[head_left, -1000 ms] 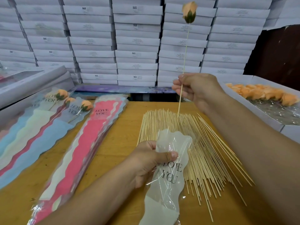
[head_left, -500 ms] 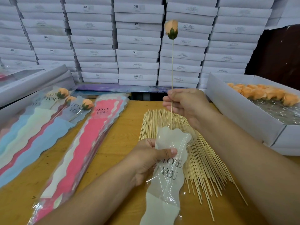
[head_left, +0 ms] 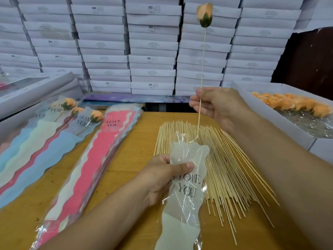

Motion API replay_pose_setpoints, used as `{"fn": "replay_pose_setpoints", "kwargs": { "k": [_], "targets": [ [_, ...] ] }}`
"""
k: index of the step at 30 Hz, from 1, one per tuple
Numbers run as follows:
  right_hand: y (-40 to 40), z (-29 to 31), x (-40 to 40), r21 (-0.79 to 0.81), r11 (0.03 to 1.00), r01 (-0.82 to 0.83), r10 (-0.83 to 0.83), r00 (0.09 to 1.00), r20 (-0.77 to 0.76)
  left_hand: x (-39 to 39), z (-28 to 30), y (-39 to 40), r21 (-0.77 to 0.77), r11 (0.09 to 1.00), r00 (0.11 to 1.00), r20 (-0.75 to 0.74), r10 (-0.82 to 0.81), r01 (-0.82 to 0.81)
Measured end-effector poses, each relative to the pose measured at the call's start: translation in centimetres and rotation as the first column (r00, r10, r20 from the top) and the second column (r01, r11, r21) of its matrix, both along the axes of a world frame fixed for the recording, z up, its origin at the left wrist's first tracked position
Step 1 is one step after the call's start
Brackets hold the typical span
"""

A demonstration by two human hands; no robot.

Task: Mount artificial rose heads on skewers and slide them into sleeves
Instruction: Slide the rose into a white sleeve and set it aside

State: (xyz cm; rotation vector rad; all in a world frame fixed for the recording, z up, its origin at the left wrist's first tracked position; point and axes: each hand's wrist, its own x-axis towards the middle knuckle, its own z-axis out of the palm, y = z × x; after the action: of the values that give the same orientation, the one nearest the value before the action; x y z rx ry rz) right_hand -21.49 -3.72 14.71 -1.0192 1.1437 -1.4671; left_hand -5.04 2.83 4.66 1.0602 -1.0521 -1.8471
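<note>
Skewer (head_left: pixel 202 69) has shifted rightward; its tip meets the sleeve (head_left: pixel 187 186) mouth. Right hand (head_left: pixel 219 107) pinches skewer, left hand (head_left: pixel 162 177) grips sleeve. Box (head_left: pixel 281 121) contains orange rose heads (head_left: pixel 295 104).

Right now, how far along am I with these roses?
Done: three sleeved roses lie at left. In hand: your right hand lowers a mounted rose into the sleeve your left hand grips. Left: loose skewers, boxed rose heads.

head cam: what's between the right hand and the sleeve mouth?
Only the bare lower stretch of the skewer, running from the right hand down to the sleeve mouth, with the loose skewer pile behind it. Head view.
</note>
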Motion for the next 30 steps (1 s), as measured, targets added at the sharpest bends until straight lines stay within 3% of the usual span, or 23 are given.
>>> {"fn": "replay_pose_setpoints", "kwargs": {
  "k": [18,30],
  "targets": [
    [0.0,0.4,-0.9,-0.047,0.993,0.109,-0.111,0.993,-0.027,0.1,-0.3,-0.3,-0.002,1.000,1.000,0.025,0.001,-0.001],
    [0.6,-1.0,-0.4,0.011,0.999,0.030,-0.030,0.999,-0.038,0.2,-0.5,-0.4,0.005,1.000,1.000,0.021,0.012,-0.012]
  ]
}}
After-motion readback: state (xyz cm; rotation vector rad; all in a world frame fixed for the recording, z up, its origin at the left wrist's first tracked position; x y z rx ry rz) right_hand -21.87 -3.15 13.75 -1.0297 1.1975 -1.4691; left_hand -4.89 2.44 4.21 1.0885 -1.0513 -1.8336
